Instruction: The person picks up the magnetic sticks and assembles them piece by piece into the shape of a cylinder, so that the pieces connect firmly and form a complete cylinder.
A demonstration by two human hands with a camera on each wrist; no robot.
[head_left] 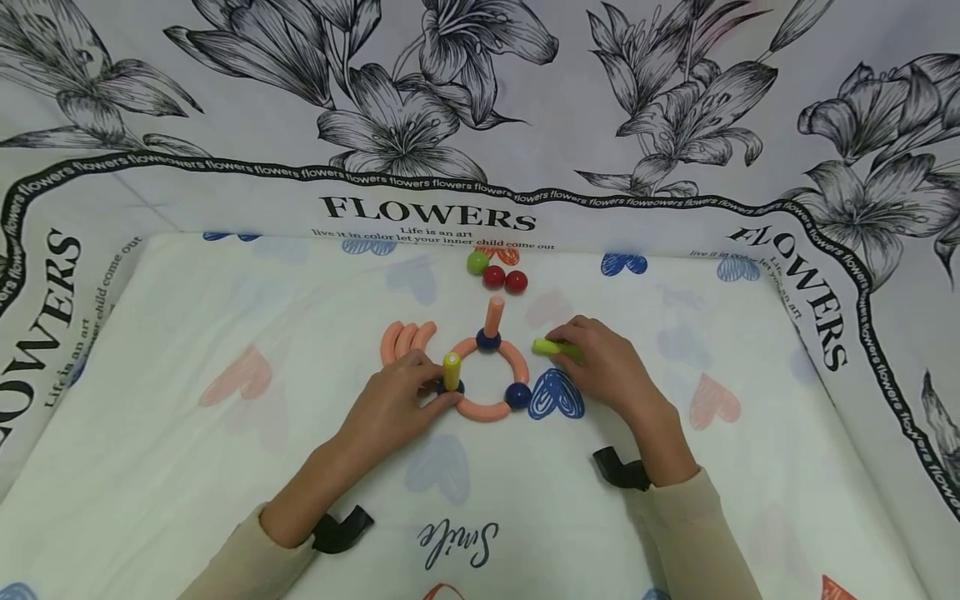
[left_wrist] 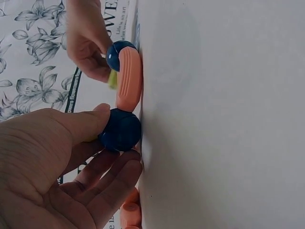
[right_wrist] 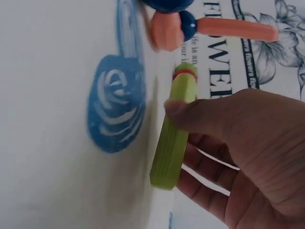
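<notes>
A ring of curved orange rods (head_left: 483, 412) joined by three dark blue balls (head_left: 518, 396) lies on the cloth. From the ball at its far side stands a straight orange rod (head_left: 494, 317). My left hand (head_left: 397, 396) holds the ring's left ball (left_wrist: 121, 130) between thumb and fingers; a yellow rod (head_left: 452, 371) rises from that ball. To the right of the ring, my right hand (head_left: 600, 362) pinches a yellow-green rod (right_wrist: 172, 133) with a red band near one end. This rod is apart from the ring.
Several loose curved orange rods (head_left: 406, 340) lie left of the ring, close to my left hand. Beyond the ring sit a green ball (head_left: 477, 262) and two red balls (head_left: 493, 277). A printed white cloth (head_left: 300, 483) covers the surface, with flower-patterned fabric (head_left: 570, 125) behind.
</notes>
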